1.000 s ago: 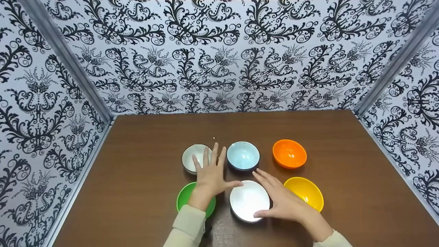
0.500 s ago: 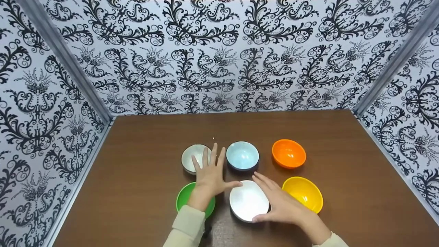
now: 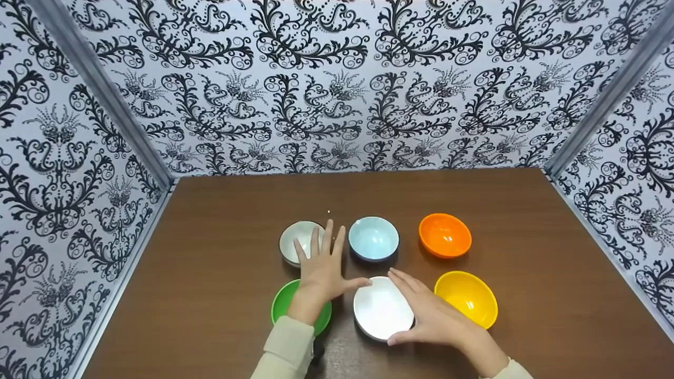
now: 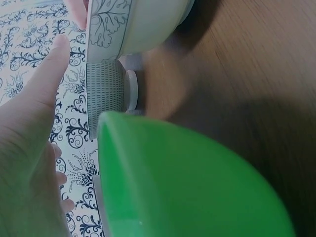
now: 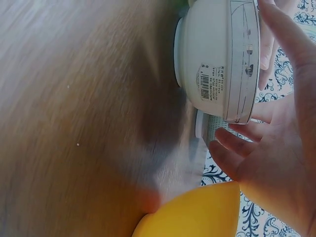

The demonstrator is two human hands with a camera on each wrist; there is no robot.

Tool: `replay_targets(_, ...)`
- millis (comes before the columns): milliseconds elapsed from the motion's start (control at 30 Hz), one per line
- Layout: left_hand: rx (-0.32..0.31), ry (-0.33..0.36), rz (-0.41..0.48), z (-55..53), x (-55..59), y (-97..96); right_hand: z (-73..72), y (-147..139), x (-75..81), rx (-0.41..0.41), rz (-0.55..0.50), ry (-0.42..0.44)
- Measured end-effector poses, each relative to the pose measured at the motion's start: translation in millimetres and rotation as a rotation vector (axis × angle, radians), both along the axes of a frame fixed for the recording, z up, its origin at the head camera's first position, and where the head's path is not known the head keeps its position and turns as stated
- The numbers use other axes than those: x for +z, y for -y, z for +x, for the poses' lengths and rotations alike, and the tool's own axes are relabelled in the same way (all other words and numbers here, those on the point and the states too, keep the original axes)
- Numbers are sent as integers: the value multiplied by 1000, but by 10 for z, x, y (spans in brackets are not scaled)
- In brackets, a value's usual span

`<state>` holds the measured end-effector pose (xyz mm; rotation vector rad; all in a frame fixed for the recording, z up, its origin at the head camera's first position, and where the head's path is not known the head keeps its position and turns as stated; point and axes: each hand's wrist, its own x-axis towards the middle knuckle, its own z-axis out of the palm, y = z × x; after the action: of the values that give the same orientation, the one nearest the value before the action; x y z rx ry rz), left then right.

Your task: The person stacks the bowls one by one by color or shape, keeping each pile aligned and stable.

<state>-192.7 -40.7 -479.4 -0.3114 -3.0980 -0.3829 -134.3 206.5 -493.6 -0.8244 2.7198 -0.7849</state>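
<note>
The white bowl (image 5: 210, 42) bears a barcode label (image 5: 211, 83) (fine print unreadable).

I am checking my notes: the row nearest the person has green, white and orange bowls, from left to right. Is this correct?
Not quite: in the head view, that row ends with a yellow bowl, not an orange one, after the green bowl and white bowl.
</note>
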Motion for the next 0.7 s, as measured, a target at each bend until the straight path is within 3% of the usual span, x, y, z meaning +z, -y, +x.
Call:
replay_targets(500,3,-9,-5,7,-26,27,28,23,38,-59,9,126)
replay_targets(700,7,-9,-11,-2,-45,45,20,42,48,-75,-27,217)
